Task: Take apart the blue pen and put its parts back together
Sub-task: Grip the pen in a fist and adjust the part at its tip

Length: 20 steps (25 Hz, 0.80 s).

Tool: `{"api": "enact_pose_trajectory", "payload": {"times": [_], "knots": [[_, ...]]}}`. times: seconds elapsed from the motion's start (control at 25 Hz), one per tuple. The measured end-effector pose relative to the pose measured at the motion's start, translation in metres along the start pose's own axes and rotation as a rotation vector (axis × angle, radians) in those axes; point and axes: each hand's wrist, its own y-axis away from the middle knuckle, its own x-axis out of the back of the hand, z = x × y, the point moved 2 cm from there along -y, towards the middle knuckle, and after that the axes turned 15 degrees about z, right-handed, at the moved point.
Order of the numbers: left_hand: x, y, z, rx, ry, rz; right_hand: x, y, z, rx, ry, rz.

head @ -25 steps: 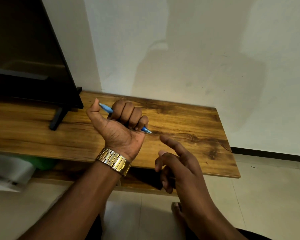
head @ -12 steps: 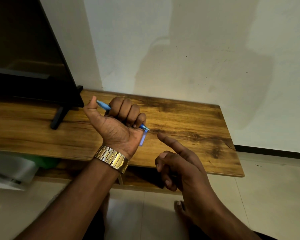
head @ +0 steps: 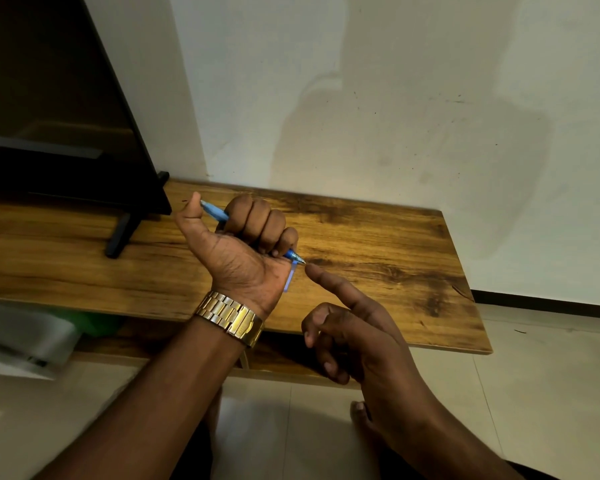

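My left hand [head: 243, 251], with a gold watch on the wrist, is closed in a fist around the blue pen [head: 212, 212]. The pen's light blue rear end sticks out by the thumb and its pointed tip shows at the little finger. A pale blue clip-like part [head: 290, 277] hangs down below the tip beside the palm. My right hand [head: 354, 327] holds nothing; its index finger is stretched out and its tip is almost at the pen tip, the other fingers curled.
Both hands hover over a wooden shelf [head: 378, 258] against a white wall. A black TV [head: 49, 116] on a stand [head: 120, 235] fills the left. White and green things [head: 32, 334] lie under the shelf. Tiled floor and my bare foot [head: 364, 415] are below.
A pale blue part has come to hang below the pen tip. My right index finger has moved up close to the tip. The left fist has kept its grip.
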Motion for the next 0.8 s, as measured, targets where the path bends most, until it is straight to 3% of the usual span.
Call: {"api": "enact_pose_trajectory", "payload": {"times": [0.28,0.52,0.68,0.8], "knots": [[0.0,0.001,-0.001,0.02,0.02,0.007,-0.001,0.001,-0.003,0.005,0.022,-0.001],[0.006,-0.013,0.0,0.055,-0.051,0.07,0.023,-0.017,-0.006,0.023,0.211,0.214],[0.019,-0.026,-0.015,0.097,-0.347,0.174,0.039,-0.04,-0.01,0.119,0.318,0.277],[0.037,-0.034,-0.027,0.1,-0.815,0.263,0.049,-0.059,-0.012,0.292,0.574,0.309]]}}
